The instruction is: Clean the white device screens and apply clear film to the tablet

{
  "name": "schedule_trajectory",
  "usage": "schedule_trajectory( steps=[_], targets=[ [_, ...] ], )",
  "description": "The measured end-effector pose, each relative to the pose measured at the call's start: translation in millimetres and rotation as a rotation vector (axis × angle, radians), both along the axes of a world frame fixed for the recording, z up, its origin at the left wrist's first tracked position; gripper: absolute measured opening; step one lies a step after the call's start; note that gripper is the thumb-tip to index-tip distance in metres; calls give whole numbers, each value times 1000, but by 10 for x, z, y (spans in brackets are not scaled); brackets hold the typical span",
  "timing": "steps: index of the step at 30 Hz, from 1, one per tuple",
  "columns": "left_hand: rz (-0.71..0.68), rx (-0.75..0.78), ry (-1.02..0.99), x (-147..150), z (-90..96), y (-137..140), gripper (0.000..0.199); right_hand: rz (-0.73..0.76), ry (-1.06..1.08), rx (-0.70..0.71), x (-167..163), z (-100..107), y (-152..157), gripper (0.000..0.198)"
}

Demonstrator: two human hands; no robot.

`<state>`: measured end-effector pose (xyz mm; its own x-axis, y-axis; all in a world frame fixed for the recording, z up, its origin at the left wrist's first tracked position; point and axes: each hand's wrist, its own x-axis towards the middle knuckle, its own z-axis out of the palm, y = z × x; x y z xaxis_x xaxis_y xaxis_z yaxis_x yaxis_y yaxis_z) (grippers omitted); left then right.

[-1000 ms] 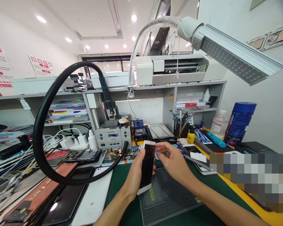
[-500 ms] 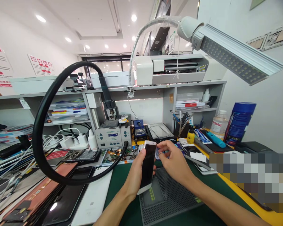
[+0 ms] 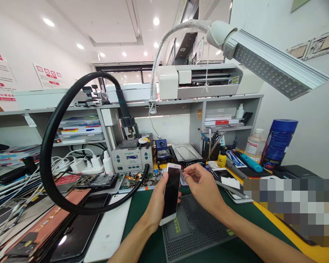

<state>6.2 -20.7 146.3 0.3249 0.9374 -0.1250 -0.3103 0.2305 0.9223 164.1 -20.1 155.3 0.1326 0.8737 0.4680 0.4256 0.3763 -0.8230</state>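
A white-framed smartphone with a dark screen stands tilted upright above the mat. My left hand wraps round it, thumb along the left edge and fingertips showing at the right edge. Close to the phone's upper right edge, my right hand has its thumb and forefinger drawn together in a pinch. Whatever lies between those fingertips, if anything, is too small to make out. Beneath both hands is a dark grey perforated repair mat on a green surface.
A thick black hose loops up from the grey soldering station. Stacked phones and tablets crowd the left. A tray of small circuit parts lies behind. Yellow bottle, tool holder and blue can stand right. A lamp hangs overhead.
Almost nothing differs. The fingers of my right hand have curled slightly closer together beside the phone, while my left hand keeps the same hold.
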Motion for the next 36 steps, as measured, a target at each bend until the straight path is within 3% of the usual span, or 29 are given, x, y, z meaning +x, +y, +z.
schedule_trajectory(
  steps=[10, 29, 36],
  targets=[
    [-15, -37, -81, -28, -47, 41, 60, 27, 17, -13, -14, 17, -4, 20],
    [0, -67, -220, -59, 67, 67, 44, 75, 25, -6, 10, 47, -50, 16],
    [57, -28, -168, -60, 23, 80, 47, 81, -8, -29, -10, 72, -112, 31]
  ],
)
